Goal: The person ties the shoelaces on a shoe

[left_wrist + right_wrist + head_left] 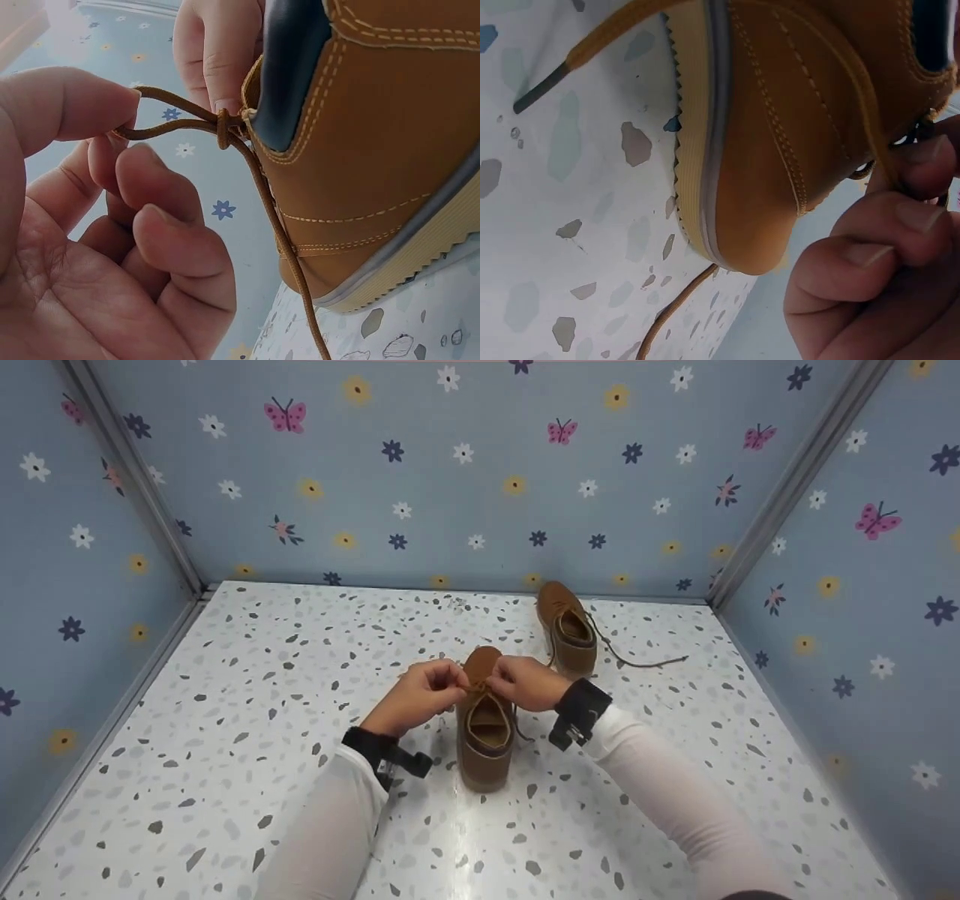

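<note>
A brown ankle-high lace-up shoe [484, 769] stands upright on the speckled surface, its toe pointing away from me. My left hand [416, 697] pinches the end of a shoelace loop [172, 125] between thumb and forefinger. In the left wrist view the loop runs taut to a small knot [223, 129] at the shoe's opening. My right hand [531, 682] is across the lacing, pinching the shoelace [868, 112] close to the shoe. Part of that grip is hidden at the edge of the right wrist view. A dark-tipped lace end [541, 86] hangs past the shoe's side.
A second brown shoe [576, 660] stands behind and to the right, near the back panel. Its loose lace [645, 665] trails rightward over the speckled surface [300, 697]. Blue panels [480, 472] with flowers and butterflies enclose the back and both sides.
</note>
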A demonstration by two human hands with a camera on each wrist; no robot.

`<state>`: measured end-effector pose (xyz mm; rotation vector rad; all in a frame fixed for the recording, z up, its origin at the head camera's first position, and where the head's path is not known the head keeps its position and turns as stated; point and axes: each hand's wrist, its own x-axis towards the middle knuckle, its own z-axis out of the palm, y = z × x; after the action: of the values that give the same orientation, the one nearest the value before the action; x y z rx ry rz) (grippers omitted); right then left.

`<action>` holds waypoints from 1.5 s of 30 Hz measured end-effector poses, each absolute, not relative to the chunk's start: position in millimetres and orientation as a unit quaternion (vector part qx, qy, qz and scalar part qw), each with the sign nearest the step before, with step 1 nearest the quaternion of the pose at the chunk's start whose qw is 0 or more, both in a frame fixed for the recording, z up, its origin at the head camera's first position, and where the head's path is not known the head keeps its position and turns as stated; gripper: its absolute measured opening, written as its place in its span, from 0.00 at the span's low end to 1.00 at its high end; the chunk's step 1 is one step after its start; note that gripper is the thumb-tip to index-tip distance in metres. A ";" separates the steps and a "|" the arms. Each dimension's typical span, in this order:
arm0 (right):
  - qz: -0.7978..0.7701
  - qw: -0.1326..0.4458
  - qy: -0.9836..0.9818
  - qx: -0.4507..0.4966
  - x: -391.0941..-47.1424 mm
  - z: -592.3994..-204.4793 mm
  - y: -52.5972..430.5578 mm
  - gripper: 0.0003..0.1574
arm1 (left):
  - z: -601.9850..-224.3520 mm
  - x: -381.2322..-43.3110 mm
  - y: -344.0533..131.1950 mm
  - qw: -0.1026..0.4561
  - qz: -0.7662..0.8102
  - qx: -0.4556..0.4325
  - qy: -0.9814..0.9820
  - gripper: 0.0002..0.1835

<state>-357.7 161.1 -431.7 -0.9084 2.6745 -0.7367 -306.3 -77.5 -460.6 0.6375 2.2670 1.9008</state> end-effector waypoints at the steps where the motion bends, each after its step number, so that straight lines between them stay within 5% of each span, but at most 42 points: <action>1: -0.249 0.111 0.911 -0.310 -357.8 -432.4 160.7 0.14 | -460.7 -305.9 -77.7 0.059 0.626 0.211 0.748 0.06; 15: -0.321 0.140 0.891 -0.289 -363.9 -437.5 164.0 0.16 | -460.3 -305.9 -77.9 0.064 0.619 0.203 0.756 0.05; 31: -0.390 0.260 0.853 -0.229 -364.0 -427.1 176.3 0.08 | -463.1 -307.7 -77.1 0.070 0.623 0.197 0.754 0.05; 45: -0.343 0.207 0.873 -0.279 -361.2 -425.7 171.6 0.06 | -462.3 -305.6 -75.7 0.074 0.629 0.199 0.747 0.05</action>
<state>-361.2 171.6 -425.7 -0.7776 2.4310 -0.9559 -305.6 -75.7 -462.3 0.5984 2.2438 1.8893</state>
